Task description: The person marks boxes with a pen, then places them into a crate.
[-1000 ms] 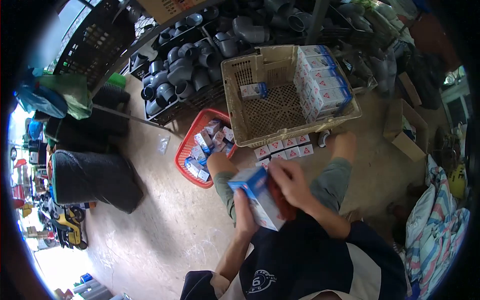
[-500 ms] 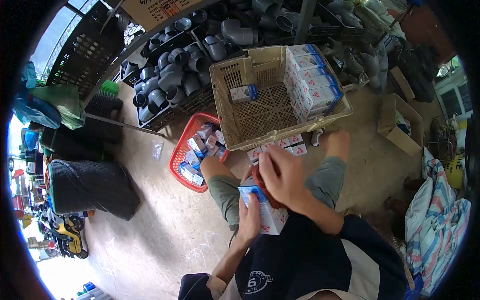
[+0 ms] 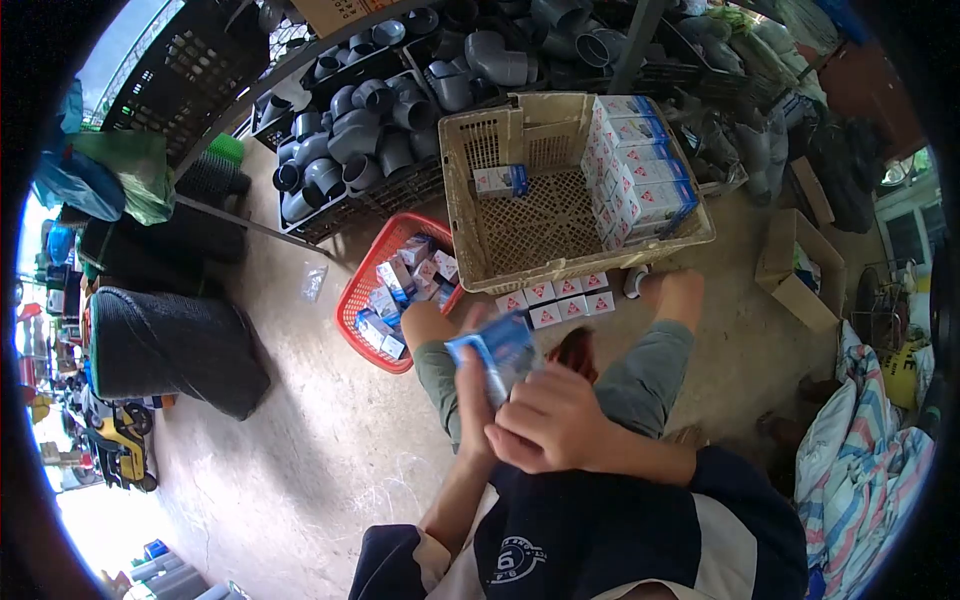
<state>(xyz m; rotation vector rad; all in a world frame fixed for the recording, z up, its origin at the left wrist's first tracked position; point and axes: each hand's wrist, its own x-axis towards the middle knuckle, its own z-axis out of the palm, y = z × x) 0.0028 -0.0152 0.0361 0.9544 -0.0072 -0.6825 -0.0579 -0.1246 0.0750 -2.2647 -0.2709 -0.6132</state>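
Note:
My left hand (image 3: 474,400) is closed round a small blue-and-white cardboard box (image 3: 498,348), held tilted above my lap. My right hand (image 3: 548,418) is curled against the box's near end, its fingers covering that part. The box is slightly blurred. Just beyond my right hand, between my knees, is a dark red thing (image 3: 574,354) whose kind I cannot make out. Several similar boxes (image 3: 558,299) stand in rows on the floor by the beige crate (image 3: 580,274). More are stacked along the crate's right side, and a single one (image 3: 500,181) lies at its left.
Left of my knee, a red basket (image 3: 352,303) holds several jumbled small boxes. Grey pipe elbows (image 3: 355,135) fill black crates at the back. An open carton (image 3: 800,270) and a striped sheet (image 3: 870,450) are on the right. A black mesh roll (image 3: 170,350) stands left.
The box has tipped and risen away from my lap. My right hand has moved down to its near end. The dark red thing, formerly under my right hand, now shows beyond it.

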